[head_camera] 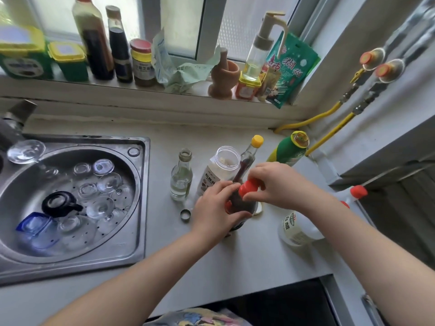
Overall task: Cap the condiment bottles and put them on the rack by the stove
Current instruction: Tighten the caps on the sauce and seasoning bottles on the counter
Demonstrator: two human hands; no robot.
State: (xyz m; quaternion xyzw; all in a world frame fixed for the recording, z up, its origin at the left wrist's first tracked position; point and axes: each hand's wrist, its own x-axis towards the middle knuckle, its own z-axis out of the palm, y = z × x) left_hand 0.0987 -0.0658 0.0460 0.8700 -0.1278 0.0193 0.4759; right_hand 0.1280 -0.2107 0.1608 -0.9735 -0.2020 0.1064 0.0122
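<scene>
The left hand [215,208] is gripping a dark sauce bottle [240,205] at desk centre; the right hand [270,184] fingers are pinching its red cap [248,187]; at ten o'clock a clear glass bottle [181,177] and an open jar [221,170] are standing uncapped, seemingly nothing racked yet.

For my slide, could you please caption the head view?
Left hand steadies a dark bottle while right hand fits its red cap.
</scene>
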